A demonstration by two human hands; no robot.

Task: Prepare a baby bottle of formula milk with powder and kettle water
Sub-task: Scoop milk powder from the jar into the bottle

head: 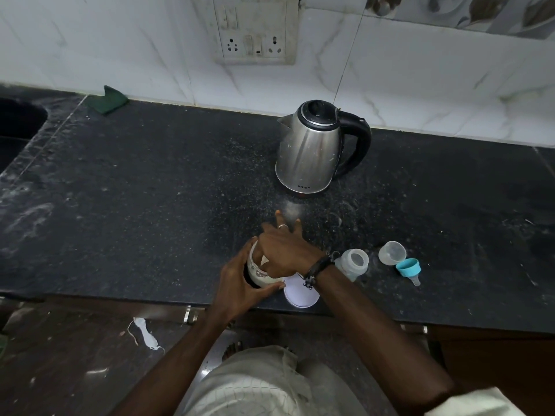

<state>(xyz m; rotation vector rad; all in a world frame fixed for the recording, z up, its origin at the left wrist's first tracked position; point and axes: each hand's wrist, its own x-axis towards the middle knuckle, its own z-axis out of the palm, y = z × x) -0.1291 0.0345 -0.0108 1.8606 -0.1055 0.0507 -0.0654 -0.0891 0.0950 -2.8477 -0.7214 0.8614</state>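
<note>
Stage: powder step, early; you are gripping the powder jar (255,273) round its side with your left hand (240,285), near the surface's (135,190) front edge; your right hand (283,249) is reaching into its mouth, some fingers spread, any scoop hidden; jar lid (300,297) lying off at 4 o'clock of the jar; baby bottle (353,264) standing open at 3 o'clock, apparently unfilled; teat collar (408,268) and clear cap (392,252) lying beyond; kettle (312,151) waiting at 12 o'clock; dosing, pouring, closing and mixing likely remaining.
</note>
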